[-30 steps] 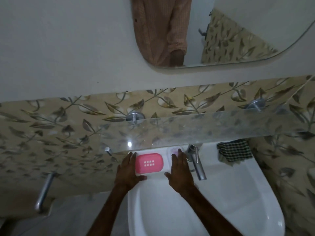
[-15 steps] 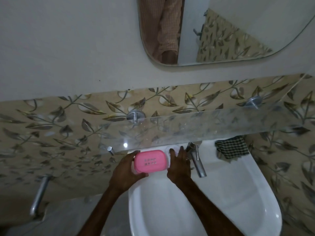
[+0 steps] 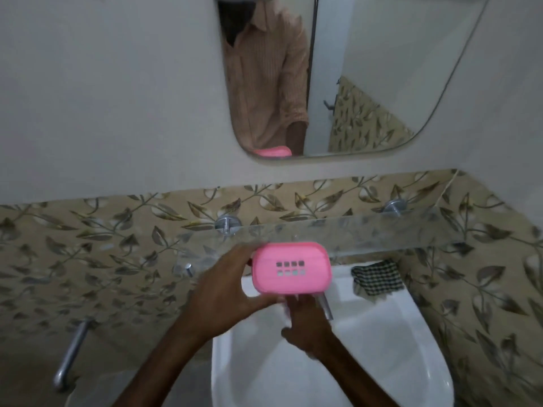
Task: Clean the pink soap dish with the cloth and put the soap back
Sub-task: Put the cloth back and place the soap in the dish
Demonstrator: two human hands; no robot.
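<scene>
A white ceramic basin point(image 3: 382, 348) sits under a clear glass shelf point(image 3: 396, 230). The left hand point(image 3: 223, 298) has its fingers wrapped round the pink plastic soap dish point(image 3: 291, 271), held above the basin's back rim. The right hand point(image 3: 308, 327) reaches beneath it, its fingers partly hidden, so I cannot tell their state. A dark checked cloth point(image 3: 377, 280) lies on the basin's right corner.

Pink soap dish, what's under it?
Below the pink soap dish, held up by the left hand, you see the right hand, the tap and the white sink. The dish covers its fingertips, so what they touch is hidden.
</scene>
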